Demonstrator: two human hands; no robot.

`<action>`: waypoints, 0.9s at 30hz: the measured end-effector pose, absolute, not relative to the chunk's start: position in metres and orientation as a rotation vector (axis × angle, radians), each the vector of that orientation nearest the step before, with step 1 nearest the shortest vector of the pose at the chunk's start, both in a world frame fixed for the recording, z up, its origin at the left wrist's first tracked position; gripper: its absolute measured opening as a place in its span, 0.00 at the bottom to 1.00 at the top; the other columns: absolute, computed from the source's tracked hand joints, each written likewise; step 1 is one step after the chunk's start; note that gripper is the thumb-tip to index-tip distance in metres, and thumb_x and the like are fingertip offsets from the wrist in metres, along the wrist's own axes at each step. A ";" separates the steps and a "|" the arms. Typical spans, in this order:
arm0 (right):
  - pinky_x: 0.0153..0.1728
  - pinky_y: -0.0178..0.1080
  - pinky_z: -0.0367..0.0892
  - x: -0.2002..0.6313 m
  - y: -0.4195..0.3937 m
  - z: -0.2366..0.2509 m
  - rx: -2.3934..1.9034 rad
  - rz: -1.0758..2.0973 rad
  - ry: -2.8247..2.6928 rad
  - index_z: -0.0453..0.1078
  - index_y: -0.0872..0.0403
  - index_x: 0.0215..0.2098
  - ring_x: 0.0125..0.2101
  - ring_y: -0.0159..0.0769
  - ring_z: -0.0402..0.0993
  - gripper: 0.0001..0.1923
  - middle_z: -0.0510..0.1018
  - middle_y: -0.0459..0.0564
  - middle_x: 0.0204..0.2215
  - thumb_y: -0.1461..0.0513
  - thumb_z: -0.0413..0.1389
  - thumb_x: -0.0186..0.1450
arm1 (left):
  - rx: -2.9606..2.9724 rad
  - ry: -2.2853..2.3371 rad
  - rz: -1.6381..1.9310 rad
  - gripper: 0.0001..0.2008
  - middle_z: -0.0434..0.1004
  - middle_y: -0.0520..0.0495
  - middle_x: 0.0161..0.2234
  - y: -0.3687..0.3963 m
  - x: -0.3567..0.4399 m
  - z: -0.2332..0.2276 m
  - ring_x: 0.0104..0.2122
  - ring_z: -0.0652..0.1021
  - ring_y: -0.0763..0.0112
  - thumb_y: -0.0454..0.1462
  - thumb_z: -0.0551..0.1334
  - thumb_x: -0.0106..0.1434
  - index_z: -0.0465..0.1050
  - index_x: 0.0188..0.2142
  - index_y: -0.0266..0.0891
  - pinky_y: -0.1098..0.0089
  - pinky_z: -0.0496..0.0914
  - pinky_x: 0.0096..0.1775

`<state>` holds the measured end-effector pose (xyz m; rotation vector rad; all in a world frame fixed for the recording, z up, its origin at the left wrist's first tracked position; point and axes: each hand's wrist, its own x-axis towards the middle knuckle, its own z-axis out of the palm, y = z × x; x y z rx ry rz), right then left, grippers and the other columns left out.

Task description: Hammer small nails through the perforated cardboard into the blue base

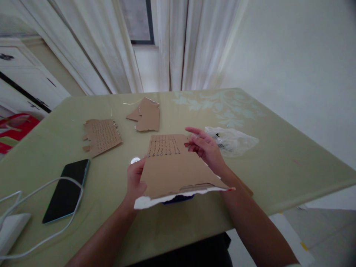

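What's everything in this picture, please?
Held cardboard: 1, brown, between hands
Left cardboard: 1, brown, beyond phone
Far cardboard: 1+, brown, table's back
Plastic bag: 1, clear, right
Phone: 1, black, left
Cable: 1+, white, across phone
Block: 1, white, lower left
Round thing: 1, silvery, by left hand
Hidden thing: 1, blue, under held cardboard
Strip: 1, brown, right
Table: 1, pale green, middle
Red thing: 1, red, left
Cabinet: 1, white, left
Curtains: 2+, white, back
Window: 1, grey, back
Wall: 1, white, right
Floor: 1, grey, lower right
Dark shape: 1, black, bottom
Left hand: 1, bare, gripping cardboard
Right hand: 1, bare, cardboard's right
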<state>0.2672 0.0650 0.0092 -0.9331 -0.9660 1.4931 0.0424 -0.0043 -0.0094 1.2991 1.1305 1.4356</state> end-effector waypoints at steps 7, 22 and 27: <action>0.34 0.35 0.69 0.267 0.062 0.005 -0.961 1.482 -1.153 0.89 0.47 0.40 0.34 0.35 0.80 0.09 0.89 0.47 0.35 0.58 0.69 0.61 | 1.293 1.186 1.388 0.16 0.85 0.45 0.27 -0.002 0.048 -0.005 0.29 0.85 0.56 0.48 0.80 0.52 0.83 0.29 0.40 0.63 0.81 0.31; 0.31 0.35 0.69 0.264 0.062 0.005 -0.964 1.424 -1.176 0.90 0.46 0.38 0.31 0.33 0.80 0.11 0.90 0.49 0.35 0.54 0.75 0.58 | 1.240 1.169 1.423 0.14 0.90 0.44 0.37 -0.001 0.049 -0.011 0.34 0.87 0.59 0.44 0.80 0.57 0.88 0.39 0.39 0.66 0.82 0.37; 0.27 0.35 0.65 0.265 0.062 0.004 -0.983 1.376 -1.222 0.89 0.46 0.40 0.30 0.33 0.77 0.12 0.90 0.49 0.35 0.51 0.75 0.60 | 1.257 1.212 1.401 0.14 0.88 0.44 0.31 -0.002 0.050 -0.005 0.29 0.85 0.58 0.45 0.80 0.54 0.86 0.33 0.39 0.63 0.81 0.33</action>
